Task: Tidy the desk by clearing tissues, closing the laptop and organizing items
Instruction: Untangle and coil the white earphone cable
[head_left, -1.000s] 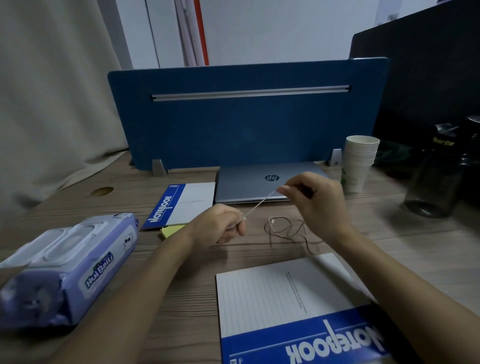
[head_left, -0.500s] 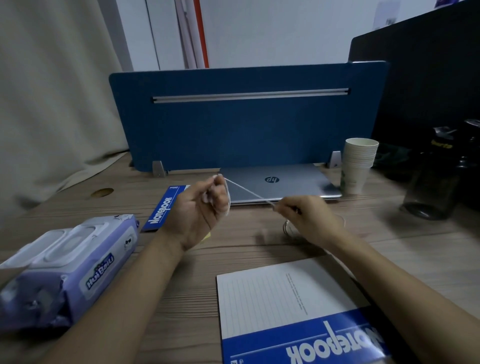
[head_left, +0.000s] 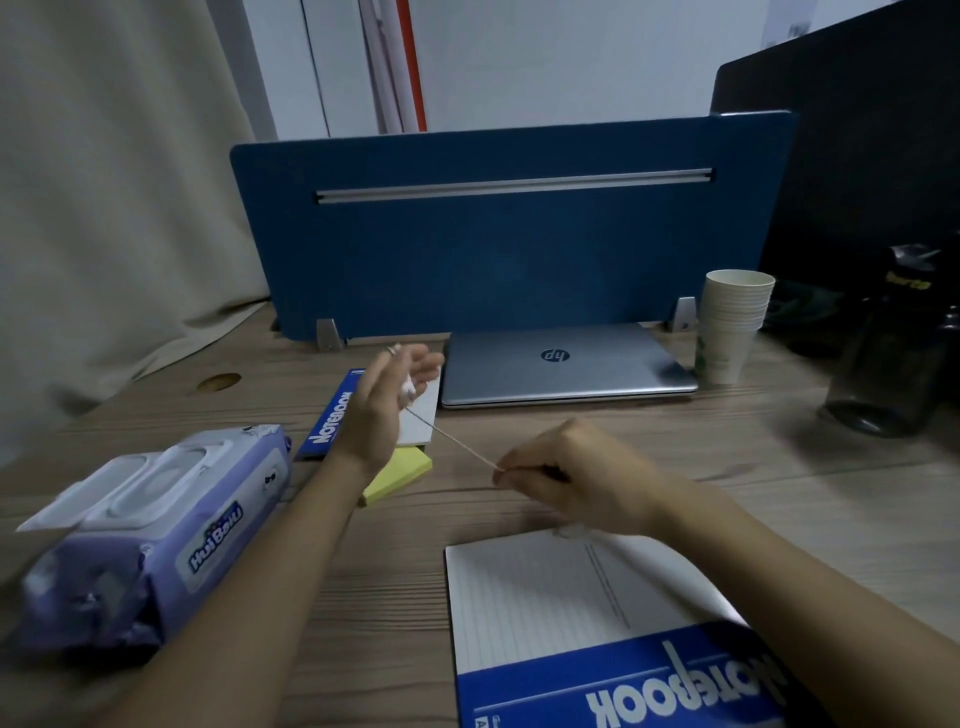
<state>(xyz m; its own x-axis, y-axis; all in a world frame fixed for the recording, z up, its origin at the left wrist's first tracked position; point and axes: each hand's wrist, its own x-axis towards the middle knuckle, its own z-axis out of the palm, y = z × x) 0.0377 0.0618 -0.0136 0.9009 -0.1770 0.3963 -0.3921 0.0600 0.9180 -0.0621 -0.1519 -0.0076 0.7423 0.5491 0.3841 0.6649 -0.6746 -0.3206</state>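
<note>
A thin white cable (head_left: 451, 439) is stretched taut between my two hands above the wooden desk (head_left: 779, 493). My left hand (head_left: 387, 400) is raised with the palm turned up, and white cable loops lie against its fingers. My right hand (head_left: 569, 475) pinches the cable's other part, low over the desk. A silver laptop (head_left: 563, 366) lies shut behind them, against the blue divider (head_left: 493, 239). A pack of wet wipes (head_left: 156, 525) lies at the left. One blue notebook (head_left: 597, 639) sits near me, another (head_left: 337, 410) is under my left hand.
A yellow sticky-note pad (head_left: 397, 475) lies beside the far notebook. A stack of paper cups (head_left: 732, 322) stands right of the laptop, with a dark bottle (head_left: 898, 353) further right. A round cable hole (head_left: 218, 383) is in the desk at the left.
My left hand has turned palm up and moved back, with cable wound on its fingers. My right hand has dropped nearer to me, pulling the cable taut. The loose coil on the desk is gone.
</note>
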